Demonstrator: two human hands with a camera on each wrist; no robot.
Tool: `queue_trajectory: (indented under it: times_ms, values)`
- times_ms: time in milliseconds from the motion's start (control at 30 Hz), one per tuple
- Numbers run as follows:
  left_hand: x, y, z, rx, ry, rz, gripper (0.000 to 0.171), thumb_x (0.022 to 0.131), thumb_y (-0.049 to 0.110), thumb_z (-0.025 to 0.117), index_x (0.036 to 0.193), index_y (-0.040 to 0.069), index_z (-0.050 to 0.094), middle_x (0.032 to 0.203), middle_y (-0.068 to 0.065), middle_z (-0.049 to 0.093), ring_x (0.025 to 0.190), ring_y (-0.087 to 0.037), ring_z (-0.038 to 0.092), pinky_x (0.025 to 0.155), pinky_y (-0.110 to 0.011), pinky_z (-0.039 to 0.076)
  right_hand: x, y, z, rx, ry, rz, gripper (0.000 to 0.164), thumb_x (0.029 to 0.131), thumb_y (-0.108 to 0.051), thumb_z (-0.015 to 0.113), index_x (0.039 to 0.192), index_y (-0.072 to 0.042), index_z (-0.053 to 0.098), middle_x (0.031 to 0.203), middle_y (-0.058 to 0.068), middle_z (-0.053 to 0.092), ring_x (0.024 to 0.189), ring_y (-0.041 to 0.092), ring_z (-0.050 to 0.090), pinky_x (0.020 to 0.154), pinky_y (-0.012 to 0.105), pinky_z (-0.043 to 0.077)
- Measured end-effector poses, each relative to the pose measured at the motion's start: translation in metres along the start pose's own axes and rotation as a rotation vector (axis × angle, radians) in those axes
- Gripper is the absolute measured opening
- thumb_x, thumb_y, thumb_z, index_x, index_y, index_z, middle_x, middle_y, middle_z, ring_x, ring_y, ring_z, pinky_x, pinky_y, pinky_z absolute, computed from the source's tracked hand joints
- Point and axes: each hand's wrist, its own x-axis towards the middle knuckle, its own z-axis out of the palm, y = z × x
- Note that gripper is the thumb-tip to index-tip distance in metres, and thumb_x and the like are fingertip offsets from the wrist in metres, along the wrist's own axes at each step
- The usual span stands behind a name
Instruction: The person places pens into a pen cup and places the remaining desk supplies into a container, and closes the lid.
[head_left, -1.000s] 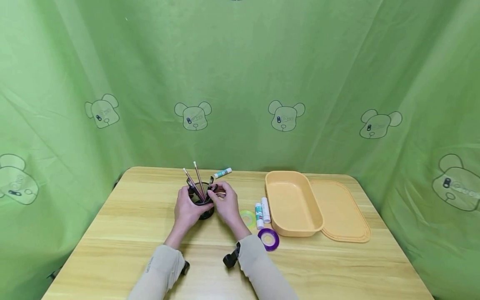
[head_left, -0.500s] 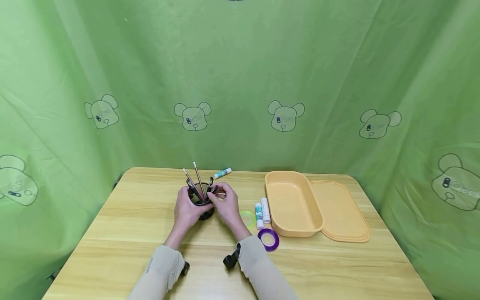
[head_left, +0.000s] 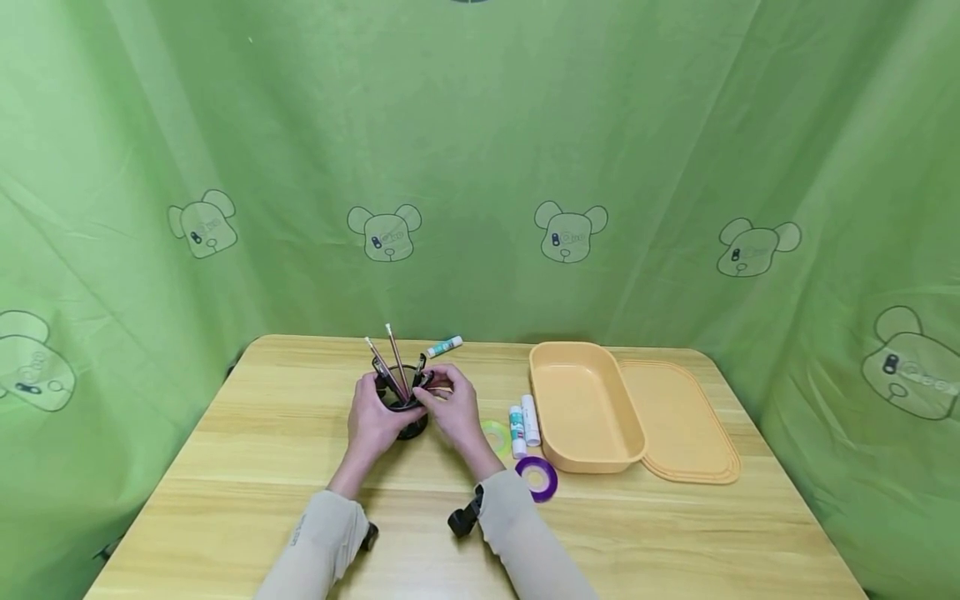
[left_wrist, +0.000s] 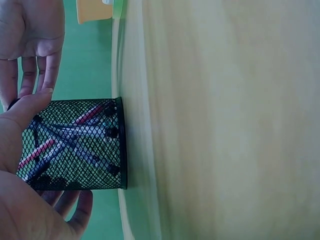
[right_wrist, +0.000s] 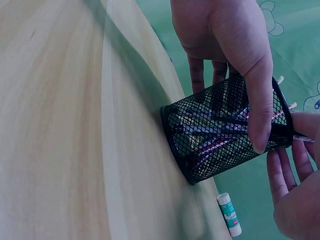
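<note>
The left hand [head_left: 373,419] curls round the pen cup [left_wrist: 75,150], upright over the table [head_left: 247,433]; the right hand [head_left: 456,408] narrows its fingers at the cup's top, their grip unclear. Scarcely any shift this past second: handling there seems unfinished.

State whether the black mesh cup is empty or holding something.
Holding something: two slim sticks rise from the cup, and several show through its mesh.
</note>
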Motion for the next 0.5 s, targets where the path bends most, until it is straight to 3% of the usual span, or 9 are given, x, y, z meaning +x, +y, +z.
queue_trajectory:
  times_ms: [500]
  values:
    - [0.0013, 0.0005, -0.0005, -0.01, -0.01, 0.007, 0.091, 0.064, 0.036, 0.098, 0.134, 0.005, 0.05, 0.134, -0.015, 0.055, 0.119, -0.034, 0.058, 0.102, -0.049, 0.05, 0.0014, 0.0018, -0.0014, -0.007, 0.0, -0.001, 0.037, 0.086, 0.01, 0.076, 0.12, 0.015, 0.062, 0.112, 0.036, 0.065, 0.108, 0.049, 0.062, 0.1, 0.057, 0.056]
